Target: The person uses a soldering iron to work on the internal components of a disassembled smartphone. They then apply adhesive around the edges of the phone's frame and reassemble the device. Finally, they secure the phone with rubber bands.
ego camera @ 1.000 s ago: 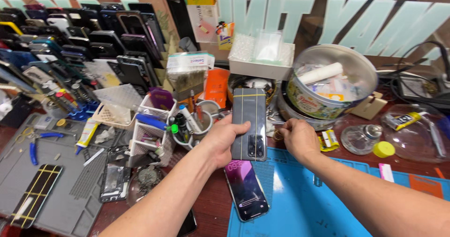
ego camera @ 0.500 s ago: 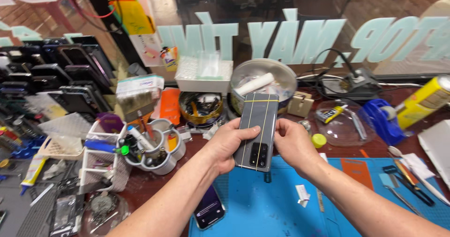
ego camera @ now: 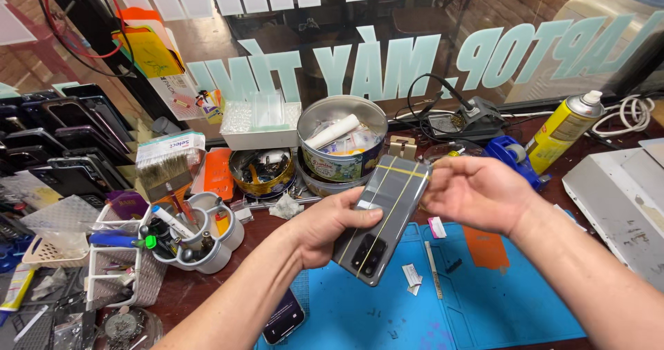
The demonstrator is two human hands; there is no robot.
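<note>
Head view: a person holds a grey phone (ego camera: pixel 384 215) in both hands above a blue mat (ego camera: pixel 422 308) on a crowded repair surface (ego camera: pixel 200 288).
Left hand (ego camera: pixel 332 225): fingers wrapped around the phone's lower half, thumb laid across its back, grasping it firmly.
Right hand (ego camera: pixel 477 191): fingers pinched on the phone's upper right corner, at or near the yellow rubber bands (ego camera: pixel 391 198).
Phone position: lifted clear of the mat, between the two hands, in front of a round tin (ego camera: pixel 342 149) filled with small items.
Orientation: back side up, long axis running from lower left to upper right; the camera cluster sits at the lower end, nearest the person, and the top edge tilts away toward the tin.
Progress: the bands lie both along and across the back, so the binding looks already in place; whether they are being set or taken off cannot be told.
What remains: the phone is not yet laid down on the mat.
Nearby: a second phone (ego camera: pixel 282 317) lies face up at the mat's left edge; a white tool caddy (ego camera: pixel 197 236) with a brush (ego camera: pixel 166 167) stands to the left; a yellow spray can (ego camera: pixel 564 129) rests far right.
</note>
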